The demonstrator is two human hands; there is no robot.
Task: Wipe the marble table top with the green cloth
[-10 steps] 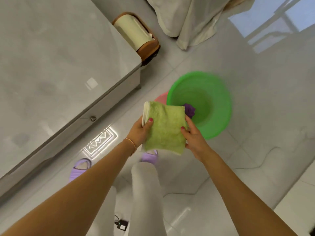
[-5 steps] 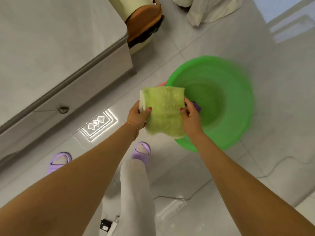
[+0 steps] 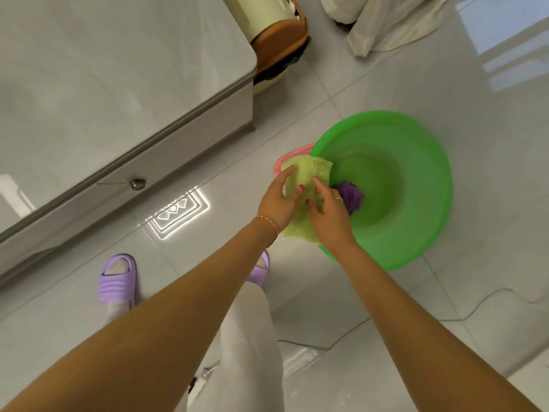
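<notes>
Both hands grip the green cloth over the floor, beside the green basin. The left hand and right hand pinch it between them. The marble table top sits off to the left.

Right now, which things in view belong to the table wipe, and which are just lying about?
For the job:
green cloth, held by left hand and right hand
marble table top

Lying about:
green basin on the floor
purple cloth inside it
pink basin behind the cloth
white fabric
</notes>
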